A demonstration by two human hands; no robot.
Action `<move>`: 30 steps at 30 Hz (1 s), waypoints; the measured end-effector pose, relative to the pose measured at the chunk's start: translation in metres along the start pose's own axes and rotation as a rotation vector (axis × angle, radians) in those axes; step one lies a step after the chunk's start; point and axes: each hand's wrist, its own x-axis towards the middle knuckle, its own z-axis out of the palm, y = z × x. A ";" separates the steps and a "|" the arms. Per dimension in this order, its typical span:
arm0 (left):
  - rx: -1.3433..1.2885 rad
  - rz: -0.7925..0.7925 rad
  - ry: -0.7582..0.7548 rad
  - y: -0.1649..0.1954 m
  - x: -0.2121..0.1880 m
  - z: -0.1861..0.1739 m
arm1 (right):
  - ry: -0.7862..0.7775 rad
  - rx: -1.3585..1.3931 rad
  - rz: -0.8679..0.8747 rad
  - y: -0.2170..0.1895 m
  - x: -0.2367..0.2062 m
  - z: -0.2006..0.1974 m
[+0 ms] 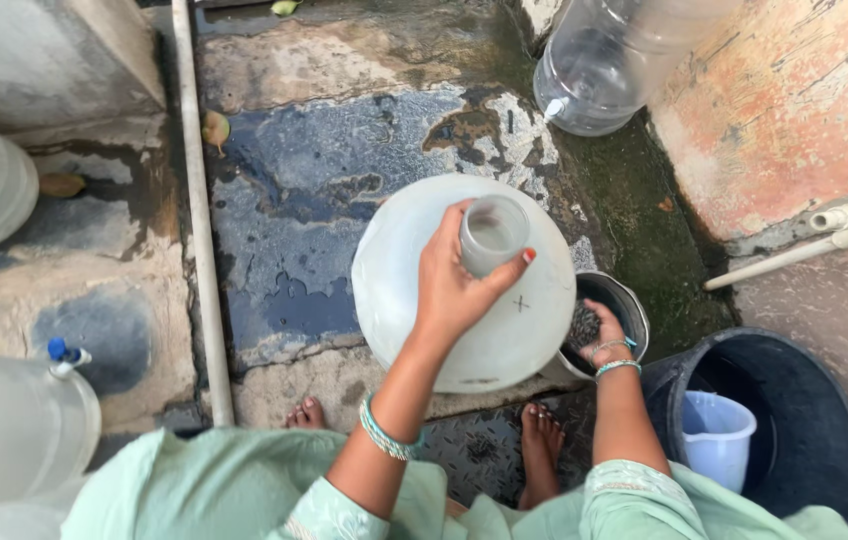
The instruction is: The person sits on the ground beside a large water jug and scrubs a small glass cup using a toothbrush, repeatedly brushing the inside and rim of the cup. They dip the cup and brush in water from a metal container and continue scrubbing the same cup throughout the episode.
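Observation:
A large translucent water jug [394, 270] stands upright on the wet stone floor in front of me. My left hand [454, 285] is wrapped around its open neck, thumb on the right side. My right hand [599, 330] reaches down into a small metal pot [636, 305] just right of the jug, with the fingers among dark grainy stuff inside. The fingertips are hidden, so I cannot tell whether they hold anything. Both wrists wear green bangles. My bare feet [542, 440] stand on a metal plate behind the jug.
A dark bucket [824, 400] holding a pale blue mug [719, 435] stands at the lower right. Another clear jug [614, 60] lies at the top right, and two more jugs [4, 430] are at the left. A thin pipe [199, 200] runs along the floor, and a white pipe [794, 255] leaves the right wall.

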 end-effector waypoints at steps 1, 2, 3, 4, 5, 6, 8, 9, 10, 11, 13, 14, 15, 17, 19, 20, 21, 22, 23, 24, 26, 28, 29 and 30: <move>0.000 0.009 -0.002 0.001 -0.011 -0.006 | -0.046 0.123 -0.018 0.008 -0.011 -0.002; -0.011 0.004 0.002 -0.006 -0.023 0.006 | -0.087 0.247 -0.027 0.009 -0.011 -0.016; -0.024 0.009 0.008 -0.008 -0.024 0.007 | -0.134 0.372 -0.043 0.007 -0.013 -0.017; -0.025 0.017 0.007 -0.007 -0.027 0.004 | -0.137 0.442 -0.043 0.012 -0.017 -0.017; -0.046 0.038 0.013 -0.004 -0.020 0.007 | -0.148 0.496 -0.077 0.002 -0.022 -0.011; -0.039 0.039 0.007 -0.004 -0.018 0.005 | -0.151 0.570 -0.080 0.006 -0.024 -0.006; -0.083 0.012 0.006 -0.003 -0.026 0.010 | -0.196 0.639 -0.172 0.006 -0.038 -0.017; -0.098 0.010 -0.005 -0.003 -0.025 0.013 | -0.229 0.689 -0.218 0.009 -0.042 -0.018; -0.118 0.007 -0.015 -0.003 -0.025 0.014 | -0.231 0.704 -0.210 0.014 -0.044 -0.018; -0.129 0.008 -0.014 -0.003 -0.024 0.015 | -0.233 0.723 -0.203 0.018 -0.046 -0.017; -0.152 0.007 -0.019 -0.003 -0.025 0.018 | -0.154 0.735 -0.177 0.022 -0.054 -0.022; -0.106 -0.005 -0.023 -0.003 -0.026 0.019 | -0.082 0.722 -0.158 0.021 -0.053 -0.018; -0.057 -0.013 -0.024 -0.002 -0.026 0.019 | -0.016 0.708 -0.135 0.018 -0.053 -0.015; 0.004 0.009 -0.017 -0.001 -0.027 0.020 | -0.064 0.775 -0.170 0.014 -0.059 -0.017; 0.021 0.074 -0.002 0.001 -0.028 0.023 | -0.119 0.814 -0.225 0.012 -0.063 -0.020; 0.013 0.073 0.000 -0.003 -0.024 0.020 | -0.154 0.812 -0.266 0.013 -0.060 -0.016; 0.007 0.074 0.001 -0.001 -0.025 0.021 | -0.191 0.811 -0.306 0.012 -0.061 -0.018; 0.001 0.070 0.005 0.001 -0.026 0.021 | -0.153 0.809 -0.289 0.011 -0.061 -0.018; 0.015 0.066 0.002 0.005 -0.028 0.020 | -0.118 0.803 -0.271 0.010 -0.060 -0.016; 0.029 0.067 0.000 0.009 -0.029 0.019 | -0.087 0.798 -0.255 0.007 -0.059 -0.015; 0.068 0.058 -0.043 0.018 -0.026 0.020 | -0.174 0.857 -0.257 0.000 -0.062 -0.017; 0.114 0.026 -0.123 0.026 -0.025 0.025 | -0.253 0.857 -0.299 -0.009 -0.067 -0.019; 0.148 0.075 -0.175 0.028 -0.022 0.028 | -0.287 0.826 -0.338 -0.016 -0.070 -0.019; 0.182 0.125 -0.231 0.030 -0.022 0.031 | -0.318 0.798 -0.378 -0.022 -0.073 -0.020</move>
